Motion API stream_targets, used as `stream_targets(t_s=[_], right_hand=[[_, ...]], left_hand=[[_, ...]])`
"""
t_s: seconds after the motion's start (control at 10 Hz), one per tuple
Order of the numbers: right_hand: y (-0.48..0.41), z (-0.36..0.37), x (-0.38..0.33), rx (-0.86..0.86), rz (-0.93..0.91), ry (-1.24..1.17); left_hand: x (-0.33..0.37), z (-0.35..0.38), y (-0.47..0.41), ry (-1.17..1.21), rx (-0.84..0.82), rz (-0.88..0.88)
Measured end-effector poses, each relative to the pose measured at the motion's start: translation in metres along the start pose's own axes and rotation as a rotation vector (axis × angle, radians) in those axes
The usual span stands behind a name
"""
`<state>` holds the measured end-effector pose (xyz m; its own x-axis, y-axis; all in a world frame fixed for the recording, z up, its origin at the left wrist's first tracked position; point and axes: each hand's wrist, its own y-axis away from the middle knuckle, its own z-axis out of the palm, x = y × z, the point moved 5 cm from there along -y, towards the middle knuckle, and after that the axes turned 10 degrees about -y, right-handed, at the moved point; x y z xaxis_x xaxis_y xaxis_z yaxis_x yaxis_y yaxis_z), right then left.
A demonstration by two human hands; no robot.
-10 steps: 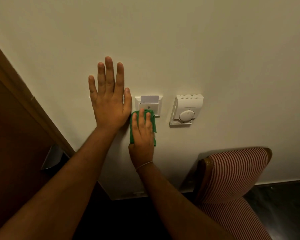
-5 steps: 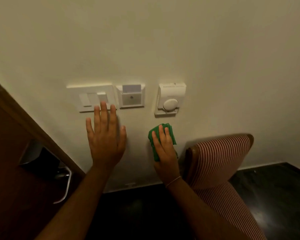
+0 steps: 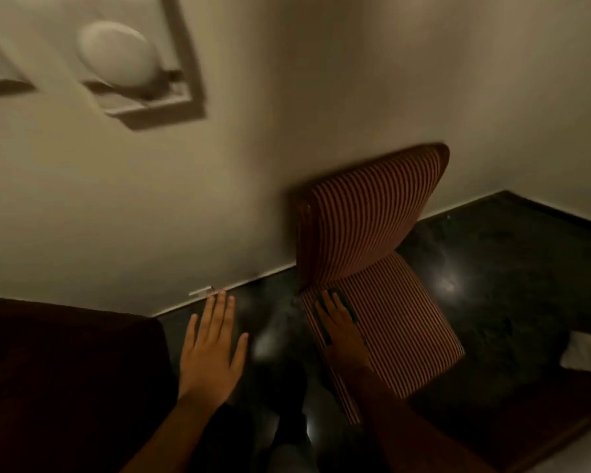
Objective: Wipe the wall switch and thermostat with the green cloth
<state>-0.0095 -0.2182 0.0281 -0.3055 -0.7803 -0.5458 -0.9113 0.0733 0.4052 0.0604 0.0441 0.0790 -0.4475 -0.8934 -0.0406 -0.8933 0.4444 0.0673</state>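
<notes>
The green cloth (image 3: 347, 307) is barely peeking out, dark and blurry, from under the right hand (image 3: 338, 324), which is lying flat on the striped chair seat (image 3: 400, 329). Its fingers are stretched out over the cloth, pressing rather than pinching it as far as I can tell. The left hand (image 3: 212, 356) is hanging wide open over the dark glossy floor (image 3: 512, 268), fingers spread, holding nothing. The thermostat (image 3: 127, 63) is sitting way up on the wall (image 3: 321, 80) at upper left, smeared by motion blur, well apart from both hands. No containers showing anywhere.
</notes>
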Motion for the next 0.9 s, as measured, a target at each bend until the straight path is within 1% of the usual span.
stream_targets(t_s=[0.1, 0.2, 0.3, 0.4, 0.5, 0.6, 0.7, 0.8, 0.9], right_hand=[[-0.019, 0.020, 0.051, -0.090, 0.085, 0.050], [-0.048, 0.034, 0.086, -0.155, 0.078, 0.088], [-0.078, 0.044, 0.110, -0.189, 0.046, 0.090], [-0.099, 0.055, 0.129, -0.190, 0.064, 0.037], [-0.109, 0.069, 0.140, -0.193, 0.137, 0.039], [-0.109, 0.079, 0.140, -0.175, 0.191, -0.009], [-0.101, 0.077, 0.133, -0.192, 0.201, 0.048], [-0.092, 0.066, 0.118, -0.219, 0.170, 0.108], [-0.076, 0.050, 0.090, -0.183, 0.101, 0.094]], left_hand=[[0.017, 0.038, -0.006, 0.000, -0.066, 0.001], [0.030, 0.071, -0.013, -0.009, -0.097, 0.023], [0.038, 0.101, -0.019, -0.006, -0.162, 0.015], [0.043, 0.129, -0.019, 0.027, -0.224, -0.008], [0.047, 0.149, -0.017, 0.032, -0.305, -0.010], [0.051, 0.159, -0.011, 0.024, -0.350, -0.001], [0.050, 0.152, -0.005, 0.004, -0.353, -0.002], [0.040, 0.136, -0.005, -0.015, -0.377, -0.049], [0.033, 0.107, -0.009, -0.020, -0.290, -0.068]])
